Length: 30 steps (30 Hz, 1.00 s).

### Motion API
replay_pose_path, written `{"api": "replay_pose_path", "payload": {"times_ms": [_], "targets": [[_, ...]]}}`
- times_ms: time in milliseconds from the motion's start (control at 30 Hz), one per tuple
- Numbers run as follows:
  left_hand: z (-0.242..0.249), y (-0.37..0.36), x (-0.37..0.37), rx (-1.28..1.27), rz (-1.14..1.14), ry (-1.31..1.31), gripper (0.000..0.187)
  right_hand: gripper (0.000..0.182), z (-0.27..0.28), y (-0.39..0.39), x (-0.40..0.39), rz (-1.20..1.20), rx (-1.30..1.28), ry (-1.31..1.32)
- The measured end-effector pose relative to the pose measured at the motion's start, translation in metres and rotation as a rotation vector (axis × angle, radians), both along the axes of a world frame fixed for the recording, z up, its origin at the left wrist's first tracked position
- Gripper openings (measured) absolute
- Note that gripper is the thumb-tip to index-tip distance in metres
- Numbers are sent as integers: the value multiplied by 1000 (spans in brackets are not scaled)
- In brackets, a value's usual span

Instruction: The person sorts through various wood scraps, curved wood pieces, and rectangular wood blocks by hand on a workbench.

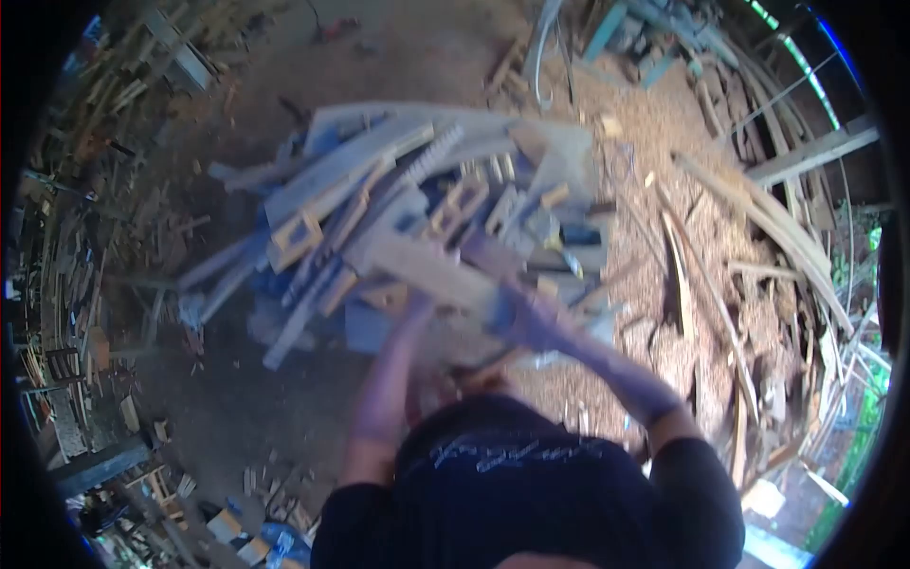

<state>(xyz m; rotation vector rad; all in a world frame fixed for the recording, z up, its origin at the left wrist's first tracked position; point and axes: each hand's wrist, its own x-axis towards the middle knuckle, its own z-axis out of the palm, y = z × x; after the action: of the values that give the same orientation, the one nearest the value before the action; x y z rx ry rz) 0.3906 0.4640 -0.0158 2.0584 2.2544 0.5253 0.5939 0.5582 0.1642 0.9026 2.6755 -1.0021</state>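
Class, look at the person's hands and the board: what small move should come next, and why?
Probably steady the board with both hands before shifting it. The right hand is at its right end, the left hand by its near edge, and loose wooden pieces crowd nearby. Blur hides the exact grip.

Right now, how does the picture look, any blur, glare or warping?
Head view: strong round-lens bending, with black corners; left hand, right hand and board look smeared; floor dim on the left, wood chips brighter on the right, glare along the right edge.
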Motion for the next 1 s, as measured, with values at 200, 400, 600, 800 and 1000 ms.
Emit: {"api": "replay_pose_path", "payload": {"times_ms": [200, 400, 600, 800, 1000], "targets": [[60, 16, 13, 484, 227, -1312, 20, 62, 6, 18, 38, -240, -154, 212], [65, 13, 21, 376, 250, -1314, 27, 65, -2, 5, 67, -325, -160, 261], [58, 15, 35, 313, 121, -1231, 25, 64, 16, -9, 84, -361, -173, 301], [49, 17, 67, 264, -194, -1045, 17, 68, 4, -33, 106, -344, -217, 647], [44, 20, 83, 312, -171, -815, 37, 64, -4, -34, 135, -371, -147, 134]]}}
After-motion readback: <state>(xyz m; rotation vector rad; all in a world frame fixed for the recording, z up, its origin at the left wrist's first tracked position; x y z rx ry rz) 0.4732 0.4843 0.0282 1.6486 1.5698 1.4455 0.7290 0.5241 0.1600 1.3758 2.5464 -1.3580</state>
